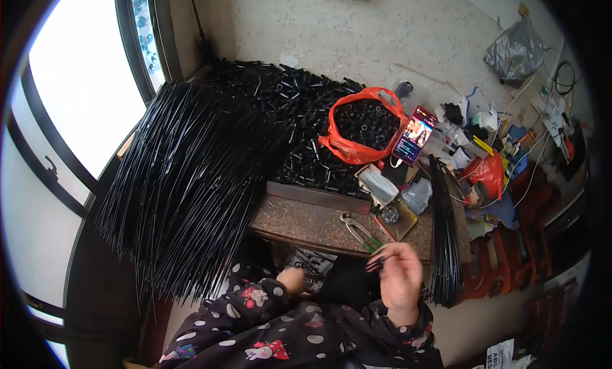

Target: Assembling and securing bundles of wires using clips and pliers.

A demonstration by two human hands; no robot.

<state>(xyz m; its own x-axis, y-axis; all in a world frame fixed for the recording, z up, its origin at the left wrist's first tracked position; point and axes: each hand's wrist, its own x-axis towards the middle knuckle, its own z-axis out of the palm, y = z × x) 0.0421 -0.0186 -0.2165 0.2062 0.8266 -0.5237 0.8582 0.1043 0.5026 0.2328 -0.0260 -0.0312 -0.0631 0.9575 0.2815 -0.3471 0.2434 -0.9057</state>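
My right hand (401, 276) is raised just off the table's front edge. Its fingers are bent together around a small black piece (376, 264), too blurred to name. Lower and nearer my lap, my left hand (292, 280) is curled, and its fingertips are hidden from view. Green-handled pincers (361, 232) lie at the table edge beside my right hand. Behind them a heap of short black tubes (299, 159) covers the table. An open red plastic bag (349, 153) full of small black ring-shaped parts sits on the heap.
Long thin black rods (185, 178) hang over the left side, with another bundle (444, 241) at right. A lit phone (414, 135) leans beside the bag. A yellowish tray (403, 227) holds a shiny metallic cluster (390, 215). Cables and clutter fill the far right.
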